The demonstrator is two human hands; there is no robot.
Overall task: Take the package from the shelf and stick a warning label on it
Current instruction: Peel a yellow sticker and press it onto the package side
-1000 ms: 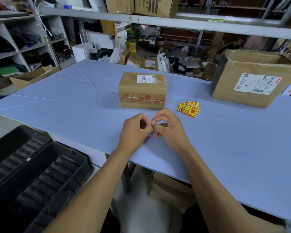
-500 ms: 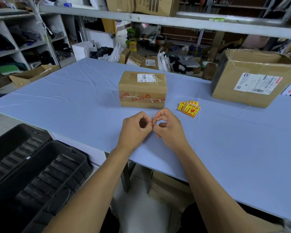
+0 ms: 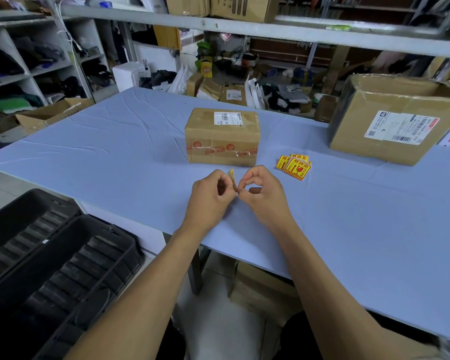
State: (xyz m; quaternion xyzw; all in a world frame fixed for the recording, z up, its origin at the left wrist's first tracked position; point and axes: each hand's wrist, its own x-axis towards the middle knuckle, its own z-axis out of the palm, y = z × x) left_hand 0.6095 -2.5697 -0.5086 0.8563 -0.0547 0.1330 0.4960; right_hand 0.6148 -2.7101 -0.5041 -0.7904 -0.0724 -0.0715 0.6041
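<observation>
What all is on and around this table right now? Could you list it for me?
Small package: 1, brown cardboard with a white shipping label and red-printed tape, middle of the table.
Large box: 1, brown cardboard with a white label, far right of the table.
Warning labels: a small overlapping pile, exact count unclear, yellow and red, right of the small package.
Label being peeled: 1, yellowish, pinched between both hands.
Table: 1, pale blue cover.
Tray: 1, black, low on the left.
Shelves: grey, left and behind, cluttered.
Left hand: 1, holding the label.
Right hand: 1, holding the label.
</observation>
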